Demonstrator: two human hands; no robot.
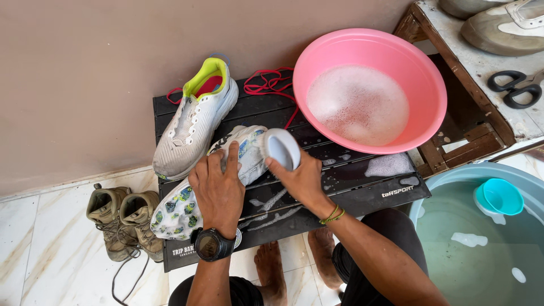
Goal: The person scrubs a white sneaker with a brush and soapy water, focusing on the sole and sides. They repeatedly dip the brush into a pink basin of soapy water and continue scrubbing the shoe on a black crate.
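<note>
Beside basin (pixel 422 73), hands (pixel 218 190) on shoe (pixel 181 209)

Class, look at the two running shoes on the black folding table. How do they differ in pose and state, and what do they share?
The upright running shoe stands on its sole near the wall, untouched; the tilted running shoe lies turned on its side, showing its patterned sole. The left hand presses the tilted one while the right hand grips its heel; no hand touches the upright one. Both are white and rest on the black table.
</note>
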